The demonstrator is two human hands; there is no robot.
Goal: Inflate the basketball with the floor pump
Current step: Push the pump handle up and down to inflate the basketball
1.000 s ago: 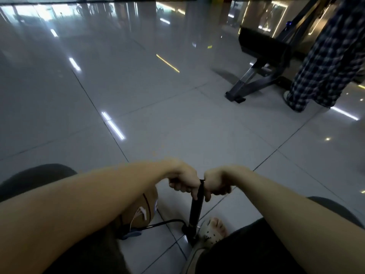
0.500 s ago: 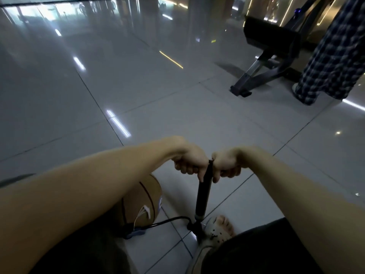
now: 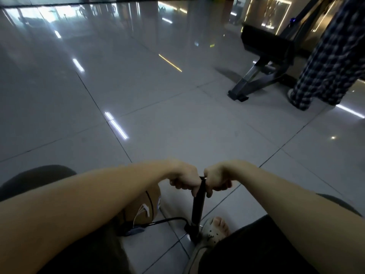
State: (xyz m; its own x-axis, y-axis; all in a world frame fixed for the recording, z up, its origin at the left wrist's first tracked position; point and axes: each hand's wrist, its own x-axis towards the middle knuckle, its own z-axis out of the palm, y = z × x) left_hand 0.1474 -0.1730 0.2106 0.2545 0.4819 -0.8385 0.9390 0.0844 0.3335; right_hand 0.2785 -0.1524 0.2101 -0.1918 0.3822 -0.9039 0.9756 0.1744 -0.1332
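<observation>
A black floor pump stands upright on the tiled floor between my knees. My left hand grips the left half of its T-handle and my right hand grips the right half, fingers curled under. The handle itself is almost wholly hidden by my fists. A tan basketball with black seams lies on the floor to the left of the pump, partly hidden behind my left forearm. A black hose runs from the pump base to a connector at the ball. My sandalled right foot rests on the pump's base.
A black exercise bench on a metal frame stands at the back right. Beside it is a person's leg in checked trousers. Glossy grey floor tiles stretch ahead and to the left.
Both hands rose with the handle half a second ago and have come back down to about the earlier height. The ball and hose stay where they were.
</observation>
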